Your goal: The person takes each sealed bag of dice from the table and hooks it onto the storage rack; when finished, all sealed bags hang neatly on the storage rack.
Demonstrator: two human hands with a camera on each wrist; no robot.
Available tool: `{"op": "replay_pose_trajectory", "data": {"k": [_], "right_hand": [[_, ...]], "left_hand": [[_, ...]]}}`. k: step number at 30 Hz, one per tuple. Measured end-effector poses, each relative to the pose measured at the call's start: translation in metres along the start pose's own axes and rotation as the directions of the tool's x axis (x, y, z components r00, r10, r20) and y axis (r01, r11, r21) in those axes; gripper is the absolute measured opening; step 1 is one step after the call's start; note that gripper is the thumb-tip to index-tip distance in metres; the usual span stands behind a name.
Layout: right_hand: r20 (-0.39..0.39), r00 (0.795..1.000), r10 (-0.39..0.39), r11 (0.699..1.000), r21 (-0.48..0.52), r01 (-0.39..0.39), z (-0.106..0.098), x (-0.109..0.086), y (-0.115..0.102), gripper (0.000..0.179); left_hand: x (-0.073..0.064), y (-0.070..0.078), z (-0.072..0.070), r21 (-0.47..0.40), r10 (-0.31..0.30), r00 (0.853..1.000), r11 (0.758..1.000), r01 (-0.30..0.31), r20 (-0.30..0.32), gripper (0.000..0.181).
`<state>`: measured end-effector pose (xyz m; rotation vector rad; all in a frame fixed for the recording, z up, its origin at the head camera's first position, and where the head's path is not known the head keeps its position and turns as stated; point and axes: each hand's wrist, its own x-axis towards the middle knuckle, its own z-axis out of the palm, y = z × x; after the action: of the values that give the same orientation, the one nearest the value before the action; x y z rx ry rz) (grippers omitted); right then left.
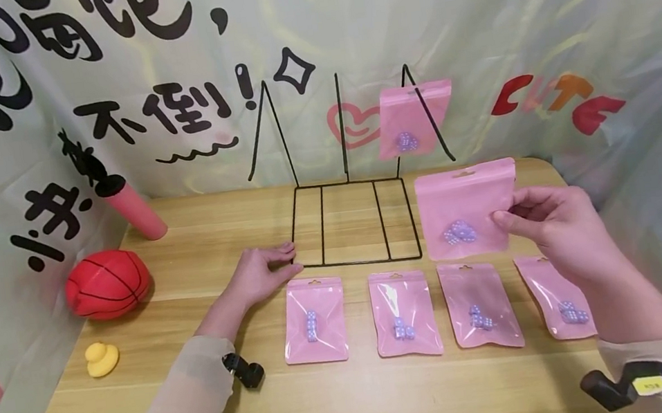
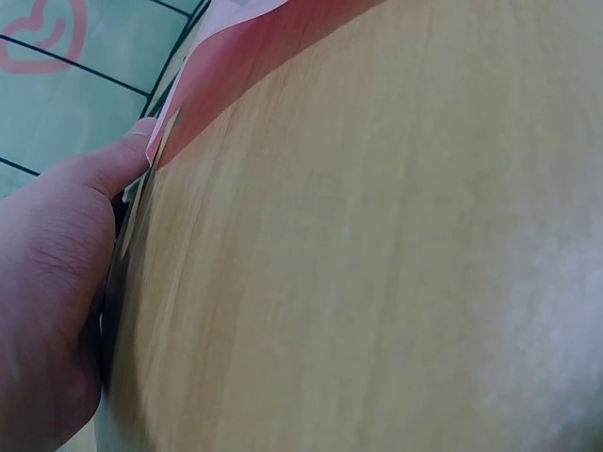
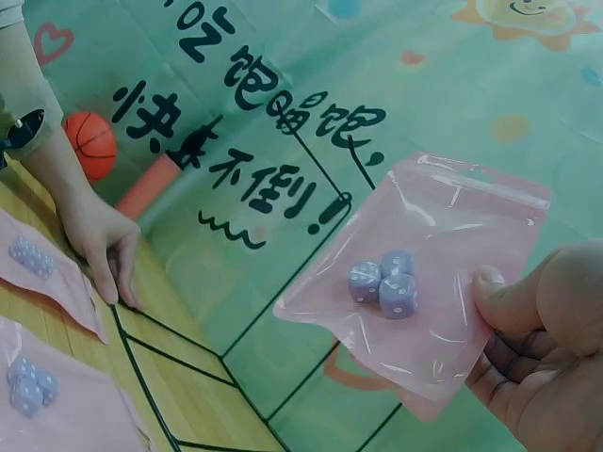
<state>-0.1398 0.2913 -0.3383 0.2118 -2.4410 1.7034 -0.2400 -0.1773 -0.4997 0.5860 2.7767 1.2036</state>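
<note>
My right hand (image 1: 566, 231) pinches the right edge of a pink zip bag (image 1: 468, 199) between thumb and fingers, holding it upright above the table. Purple dice (image 3: 382, 282) show through its clear front in the right wrist view. At the front left corner of a black wire display rack (image 1: 348, 183), my left hand (image 1: 259, 272) holds the base frame between thumb and fingers. Another pink bag (image 1: 413, 112) of dice hangs on the rack's right arm. The rack's left and middle arms carry nothing.
Several pink dice bags lie in a row before the rack, from the leftmost bag (image 1: 315, 337) to the rightmost bag (image 1: 553, 296). A red toy basketball (image 1: 107, 285), yellow duck (image 1: 102, 359) and pink cylinder (image 1: 136, 207) stand left. A printed curtain (image 1: 436, 4) surrounds the table.
</note>
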Motion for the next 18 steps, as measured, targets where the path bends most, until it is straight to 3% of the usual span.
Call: {"op": "replay_pose_trajectory", "data": {"k": [8,13,18], "right_hand": [[-0.017,1.000,0.006,0.995,0.098,-0.004,0.012,0.011,0.003,0.010],[-0.018,1.000,-0.004,0.971,0.238,0.008,0.016,0.014,0.007,0.009],[-0.014,1.000,0.013,0.970,0.242,-0.009,0.019,0.018,0.010,0.010]], "left_hand": [[0.000,0.002,-0.001,-0.001,0.000,1.000,1.000,0.000,0.004,0.038],[0.000,0.004,-0.002,-0.003,-0.005,1.000,1.000,0.005,0.009,0.039],[-0.001,0.003,-0.002,-0.013,-0.018,1.000,1.000,0.018,0.007,0.038]]}}
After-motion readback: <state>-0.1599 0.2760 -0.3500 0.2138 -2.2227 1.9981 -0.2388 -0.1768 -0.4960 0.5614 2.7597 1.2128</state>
